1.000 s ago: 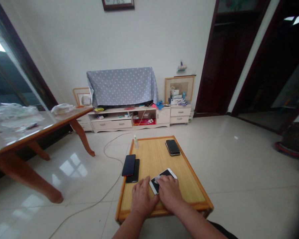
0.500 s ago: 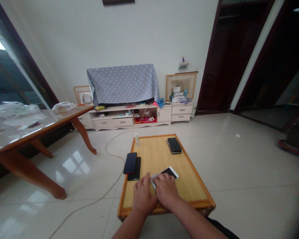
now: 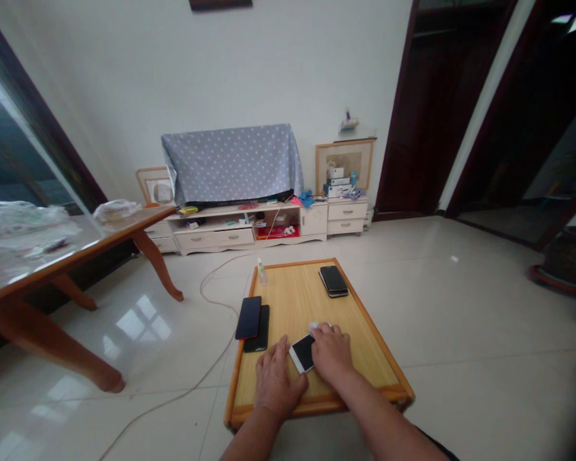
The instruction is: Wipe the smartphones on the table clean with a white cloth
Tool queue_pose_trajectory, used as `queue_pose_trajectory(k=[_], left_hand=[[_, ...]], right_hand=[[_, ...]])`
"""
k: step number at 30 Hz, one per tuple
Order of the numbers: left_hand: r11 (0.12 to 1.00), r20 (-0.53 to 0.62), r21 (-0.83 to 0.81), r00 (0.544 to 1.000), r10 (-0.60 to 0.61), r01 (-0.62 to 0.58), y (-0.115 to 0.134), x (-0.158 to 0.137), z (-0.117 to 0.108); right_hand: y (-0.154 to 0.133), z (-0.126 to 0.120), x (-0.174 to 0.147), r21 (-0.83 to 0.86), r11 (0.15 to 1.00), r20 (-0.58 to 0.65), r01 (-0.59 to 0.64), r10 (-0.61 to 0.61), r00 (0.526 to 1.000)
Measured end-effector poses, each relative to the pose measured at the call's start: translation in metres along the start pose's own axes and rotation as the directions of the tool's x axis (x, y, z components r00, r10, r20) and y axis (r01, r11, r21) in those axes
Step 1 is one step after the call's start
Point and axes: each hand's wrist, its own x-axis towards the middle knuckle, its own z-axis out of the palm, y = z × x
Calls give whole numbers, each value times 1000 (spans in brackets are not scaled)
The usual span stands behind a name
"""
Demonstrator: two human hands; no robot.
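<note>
A white smartphone (image 3: 302, 353) with a dark screen lies at a slant on the small wooden table (image 3: 295, 285). My left hand (image 3: 277, 378) rests flat at the phone's near left end, fingers stretched out and the thumb apart, close against its edge. Over the phone's far right part lies my right hand (image 3: 333, 352), fingers curled down on a crumpled white wipe (image 3: 313, 327). Most of the wipe is hidden under the fingers, so whether it is cloth or tissue I cannot tell. The hand covers the phone's far end.
Two dark phones (image 3: 249, 318) overlap at the table's left edge. Stacked phones (image 3: 333, 280) sit at the far right, and a small clear bottle (image 3: 262, 274) stands at the far left corner. A cable (image 3: 204, 384) runs along the floor beside a larger table (image 3: 120, 232).
My right hand has slid the wipe from the phone's near left end toward its far right end, uncovering the near part of the screen. My left hand stays at about the same place.
</note>
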Motion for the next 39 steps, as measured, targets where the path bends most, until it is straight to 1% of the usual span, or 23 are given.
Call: queue_pose_trajectory(k=[2,3,4,5,7,9,10,11,12,15,16,17,19,21,23,28,32,36,39], left_hand=[[1000,6,6,1000,2,-2,0,0,-1],[1000,10,10,1000,-1,1,0,0,-1],[1000,14,13,1000,-5,5,1,0,-1],[1000,16,16,1000,-9,9,1,0,-1],[1000,17,16,1000,-10,10,1,0,-2],[1000,14,7,1000,-5,5,1,0,-2],[1000,16,4,1000,-4,4,2,0,-3],[1000,20,3,1000,-5,5,3,0,-3],[1000,24,3,1000,-8,8,3,0,-4],[1000,30,4,999,-22,22,6,-1,-5],[1000,32,3,999,-24,24,6,-1,-6],[1000,35,2,999,-24,24,6,-1,-6],[1000,42,0,999,-24,24,5,0,-6],[1000,38,-3,999,-22,22,3,0,-4],[1000,27,-5,1000,-10,10,2,0,-3],[1000,13,4,1000,5,-5,3,-1,-3],[1000,19,11,1000,-6,5,4,-2,-4],[1000,4,18,1000,-18,17,5,-2,-4],[1000,9,14,1000,-23,23,5,-3,-5]], right_hand=[[11,-5,7,-24,995,-16,-99,99,995],[13,-6,7,-29,993,-19,-115,114,993],[12,-5,5,-25,995,-20,-101,100,995],[9,-3,1,-13,998,-15,-60,60,998],[-1,3,-10,26,997,7,67,-67,998],[-10,8,-18,66,982,38,178,-181,983],[-11,8,-20,77,976,46,202,-206,978],[-10,7,-20,78,977,49,196,-200,978],[-8,4,-18,69,984,46,164,-167,985],[1,-5,-9,19,1000,25,5,-6,1000],[2,-6,-9,9,1000,25,-14,14,1000],[1,-6,-10,8,1000,36,1,-2,999],[-5,-4,-16,31,993,71,112,-114,991],[-13,1,-23,72,969,113,237,-244,963],[-17,3,-26,106,951,134,292,-304,943],[-15,-5,-22,107,957,118,268,-280,953],[-12,-11,-29,60,948,163,311,-317,934],[-8,-11,-35,54,951,196,304,-309,931],[-11,-9,-34,66,950,170,304,-311,935]])
